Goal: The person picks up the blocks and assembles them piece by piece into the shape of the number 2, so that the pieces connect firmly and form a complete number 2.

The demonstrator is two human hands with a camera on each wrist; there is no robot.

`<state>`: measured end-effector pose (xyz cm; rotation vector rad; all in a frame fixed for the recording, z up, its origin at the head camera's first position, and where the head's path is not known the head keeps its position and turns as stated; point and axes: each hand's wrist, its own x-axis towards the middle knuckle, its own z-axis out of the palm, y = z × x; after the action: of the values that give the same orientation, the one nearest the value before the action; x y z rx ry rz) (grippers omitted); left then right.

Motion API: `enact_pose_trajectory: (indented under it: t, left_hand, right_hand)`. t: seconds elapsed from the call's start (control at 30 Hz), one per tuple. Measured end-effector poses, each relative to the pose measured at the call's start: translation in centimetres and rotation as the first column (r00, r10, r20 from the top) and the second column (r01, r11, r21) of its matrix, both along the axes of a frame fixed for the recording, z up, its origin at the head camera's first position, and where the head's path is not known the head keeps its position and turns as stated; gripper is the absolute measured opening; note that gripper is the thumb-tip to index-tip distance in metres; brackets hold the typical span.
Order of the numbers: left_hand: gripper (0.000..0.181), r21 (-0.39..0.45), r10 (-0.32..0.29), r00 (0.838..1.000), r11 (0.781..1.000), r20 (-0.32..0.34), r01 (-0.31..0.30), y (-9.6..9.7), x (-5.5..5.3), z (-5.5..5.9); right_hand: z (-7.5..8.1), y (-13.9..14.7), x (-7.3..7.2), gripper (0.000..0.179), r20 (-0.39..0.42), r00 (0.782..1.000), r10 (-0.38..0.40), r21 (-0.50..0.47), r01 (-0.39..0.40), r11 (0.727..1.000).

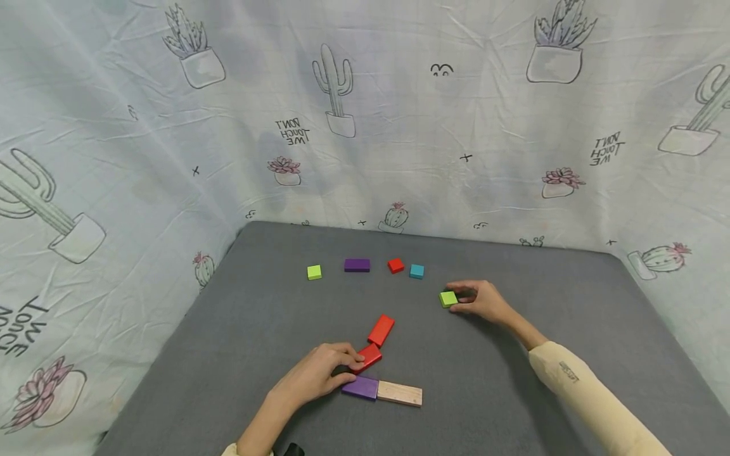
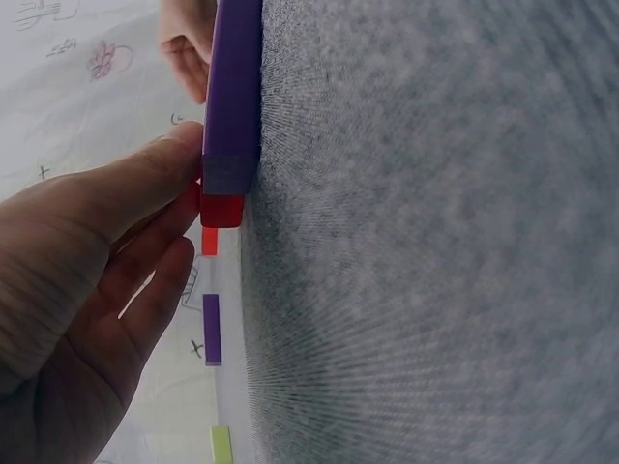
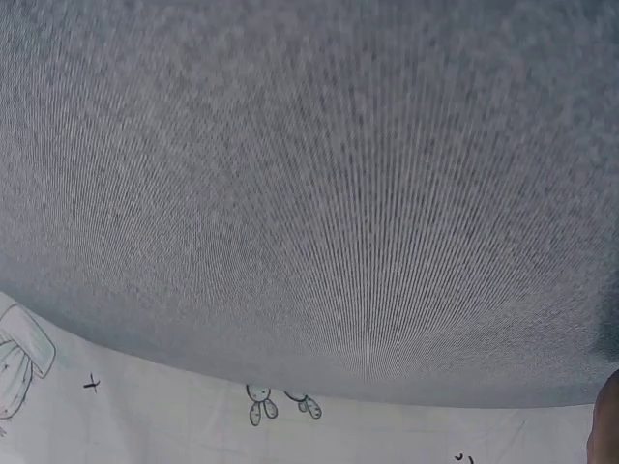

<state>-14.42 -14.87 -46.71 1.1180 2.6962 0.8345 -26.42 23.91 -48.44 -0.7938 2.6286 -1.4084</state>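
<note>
My left hand (image 1: 319, 373) is at the near-centre blocks. Its fingertips touch a red block (image 1: 371, 357), and its thumb lies against the end of a purple block (image 1: 360, 387), also seen in the left wrist view (image 2: 232, 97). A natural wood block (image 1: 400, 393) adjoins the purple one end to end. Another red block (image 1: 381, 330) meets the touched one at an angle. Over on the right, my right hand (image 1: 481, 300) pinches a small lime green block (image 1: 448, 299) between thumb and fingers. The right wrist view barely catches that hand (image 3: 605, 430) and hides its grip.
Along the far part of the grey table (image 1: 239, 329) lie a lime green block (image 1: 314, 272), a purple block (image 1: 357, 265), a small red block (image 1: 396, 265) and a blue block (image 1: 417, 271). A cactus-print cloth (image 1: 399, 126) hangs behind the table and at its sides.
</note>
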Motion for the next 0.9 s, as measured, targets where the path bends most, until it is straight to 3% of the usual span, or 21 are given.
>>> enact_pose_trajectory:
  t: [0.37,0.57,0.9]
  left_hand:
    - [0.020,0.000,0.002,1.000,1.000,-0.004,-0.002,0.0,0.0,0.0]
    - [0.020,0.001,0.002,1.000,1.000,-0.009,-0.002,-0.1,0.1,-0.1]
    - [0.021,-0.009,0.000,1.000,1.000,-0.028,0.000,0.2,0.1,0.1]
  right_hand:
    - [-0.1,-0.2,-0.4,0.040,-0.047,0.998,-0.036,0.085,0.040,0.996]
    - [0.1,-0.6,-0.4,0.034,-0.070,0.997,-0.017,0.151,0.027,0.988]
    - [2.0,-1.0,-1.2,0.029,-0.001,1.000,-0.013,0.220,0.013,0.975]
